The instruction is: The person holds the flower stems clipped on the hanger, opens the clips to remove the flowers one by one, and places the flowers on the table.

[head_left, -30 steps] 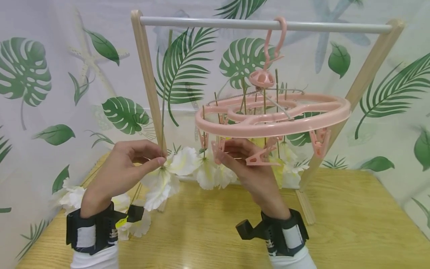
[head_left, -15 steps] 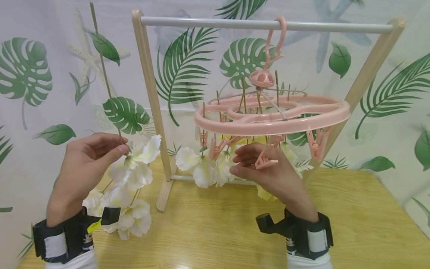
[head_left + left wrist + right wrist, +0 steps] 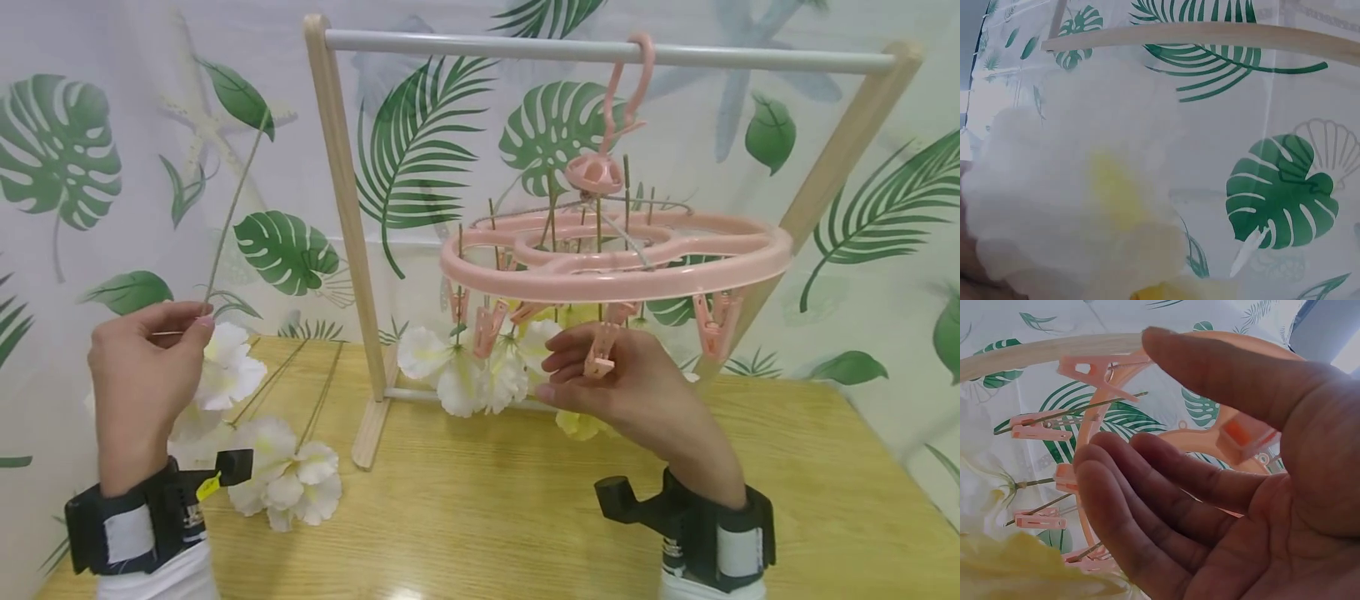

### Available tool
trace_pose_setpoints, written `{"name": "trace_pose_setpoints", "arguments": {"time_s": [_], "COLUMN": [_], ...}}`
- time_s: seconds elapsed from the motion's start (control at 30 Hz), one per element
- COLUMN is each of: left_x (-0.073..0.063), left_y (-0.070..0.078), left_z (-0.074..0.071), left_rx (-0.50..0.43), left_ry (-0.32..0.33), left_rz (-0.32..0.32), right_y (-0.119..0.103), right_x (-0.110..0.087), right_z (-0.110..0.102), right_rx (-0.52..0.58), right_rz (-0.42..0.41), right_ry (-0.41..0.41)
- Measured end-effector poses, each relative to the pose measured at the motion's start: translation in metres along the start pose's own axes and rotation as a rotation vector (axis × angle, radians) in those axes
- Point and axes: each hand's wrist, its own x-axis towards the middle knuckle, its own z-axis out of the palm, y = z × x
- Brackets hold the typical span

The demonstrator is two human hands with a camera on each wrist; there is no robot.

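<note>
My left hand (image 3: 142, 367) pinches the stem of a white artificial flower (image 3: 231, 367) at the left, just under its tip-up stem (image 3: 238, 196). In the left wrist view that flower (image 3: 1072, 200) is a large blur with a yellow centre. A pink round clip hanger (image 3: 615, 287) hangs at the right with several flowers in its pegs. My right hand (image 3: 637, 383) is beneath its front rim, fingers loosely bent and thumb apart. The right wrist view shows nothing between those fingers (image 3: 1166, 506). A pink peg (image 3: 602, 350) overlaps the hand, and another peg (image 3: 491, 327) hangs to its left.
The hanger's hook is over the white bar (image 3: 465, 43) of a wooden-sided rack (image 3: 347, 208). More white flowers (image 3: 288, 483) lie on the wooden table (image 3: 465, 517) at left. Behind stands a leaf-print backdrop (image 3: 285, 250).
My left hand has carried the flower leftward, away from the hanger, and its stem now leans right. My right hand has let go of a peg and shifted right.
</note>
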Motion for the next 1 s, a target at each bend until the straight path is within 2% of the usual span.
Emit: {"name": "trace_pose_setpoints", "arguments": {"time_s": [0.13, 0.4, 0.6, 0.77, 1.0], "left_x": [0.003, 0.006, 0.006, 0.009, 0.015], "left_y": [-0.004, -0.011, -0.015, -0.020, -0.025], "left_z": [-0.001, 0.000, 0.001, 0.001, -0.001], "left_rx": [0.083, 0.167, 0.215, 0.288, 0.378], "left_ry": [0.033, 0.066, 0.090, 0.048, -0.056], "left_rz": [-0.034, -0.023, -0.044, -0.067, -0.100], "right_y": [0.000, -0.001, -0.002, -0.002, -0.002], "right_x": [-0.001, -0.001, -0.001, -0.001, -0.002], "right_z": [-0.002, -0.001, -0.002, -0.002, -0.002], "right_rx": [-0.026, -0.031, -0.042, -0.037, -0.055], "right_rz": [0.006, 0.006, 0.011, 0.009, 0.039], "right_ry": [0.010, 0.018, 0.016, 0.015, 0.012]}}
